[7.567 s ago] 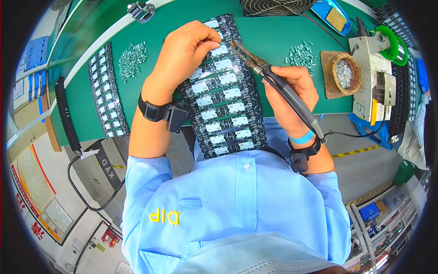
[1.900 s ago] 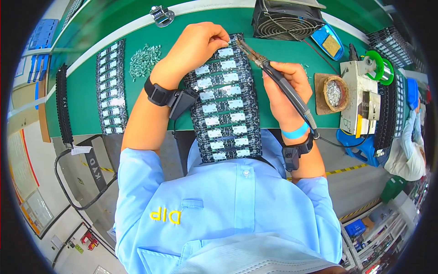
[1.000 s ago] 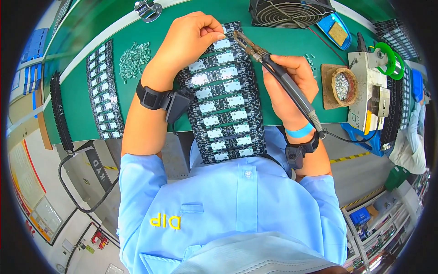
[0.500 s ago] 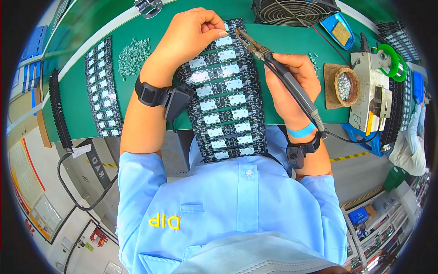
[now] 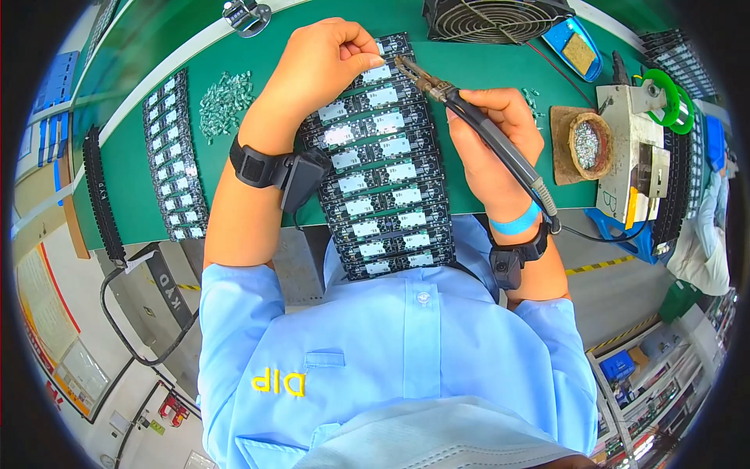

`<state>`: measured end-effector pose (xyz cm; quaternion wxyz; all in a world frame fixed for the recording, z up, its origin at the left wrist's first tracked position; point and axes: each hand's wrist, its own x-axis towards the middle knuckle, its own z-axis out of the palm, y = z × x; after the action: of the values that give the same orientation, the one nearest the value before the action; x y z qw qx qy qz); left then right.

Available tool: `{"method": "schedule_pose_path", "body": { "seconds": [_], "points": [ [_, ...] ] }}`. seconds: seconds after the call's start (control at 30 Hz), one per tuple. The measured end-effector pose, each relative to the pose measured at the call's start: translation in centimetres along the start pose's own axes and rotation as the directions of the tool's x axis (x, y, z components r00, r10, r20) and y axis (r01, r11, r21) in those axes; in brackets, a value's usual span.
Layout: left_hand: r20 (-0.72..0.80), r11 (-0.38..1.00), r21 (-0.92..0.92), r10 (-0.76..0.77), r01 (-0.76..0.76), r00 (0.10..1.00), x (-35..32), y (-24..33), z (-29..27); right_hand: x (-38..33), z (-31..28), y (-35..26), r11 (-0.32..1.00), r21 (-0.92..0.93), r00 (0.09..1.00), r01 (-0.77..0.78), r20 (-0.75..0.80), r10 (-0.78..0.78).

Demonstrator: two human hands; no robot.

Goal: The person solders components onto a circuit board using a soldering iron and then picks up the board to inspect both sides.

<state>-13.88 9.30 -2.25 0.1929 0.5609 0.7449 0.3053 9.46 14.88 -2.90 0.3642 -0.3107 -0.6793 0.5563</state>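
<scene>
A long panel of black circuit boards with white rectangles (image 5: 393, 170) runs from the green bench over its near edge to my blue shirt. My left hand (image 5: 328, 62) bends over the panel's far left corner, thumb and forefinger pinched together; whatever is between them is too small to make out. My right hand (image 5: 500, 144) grips a soldering iron (image 5: 500, 141) by its dark handle. Its metal tip slants to the far left, over the panel's far end, close beside my left fingertips. Contact between tip and board cannot be made out.
Left of the panel lie a pile of small pale-green parts (image 5: 224, 107) and another board strip (image 5: 173, 156). A black fan (image 5: 496, 19) stands at the back, beside a blue dish with a sponge (image 5: 579, 55). Rightward are a round bowl (image 5: 586, 144) and a green solder reel (image 5: 668, 102).
The view has shifted slightly. The iron's tip sits a little nearer to me over the panel's far end. My left hand keeps its pinch at the corner.
</scene>
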Motion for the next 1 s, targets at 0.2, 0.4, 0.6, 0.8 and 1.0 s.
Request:
{"method": "schedule_pose_path", "body": {
  "seconds": [0.2,0.4,0.6,0.8,1.0],
  "points": [
    [-0.012,0.999,0.028,-0.033,0.034,0.999,0.03,0.41,0.04,0.20,0.42,0.58,0.997,0.045,0.996,0.063,-0.060,-0.061],
    [-0.001,0.999,-0.035,-0.041,0.041,0.999,0.09,-0.08,-0.10,0.19,0.27,0.09,0.995,0.098,1.000,0.015,0.008,-0.015],
    [0.046,0.997,-0.042,-0.062,0.064,0.997,0.16,0.13,-0.47,0.21,0.25,0.09,0.991,0.133,1.000,0.008,-0.003,-0.007],
    [0.030,0.989,-0.111,-0.091,0.093,0.995,0.28,-0.54,-0.34,0.20,0.26,0.02,0.990,0.144,1.000,0.011,-0.008,-0.010],
    [0.045,0.993,-0.098,-0.060,0.064,0.997,0.22,-0.24,-0.47,0.19,0.15,0.30,0.988,0.156,1.000,-0.003,0.019,0.000]
  ]
}}
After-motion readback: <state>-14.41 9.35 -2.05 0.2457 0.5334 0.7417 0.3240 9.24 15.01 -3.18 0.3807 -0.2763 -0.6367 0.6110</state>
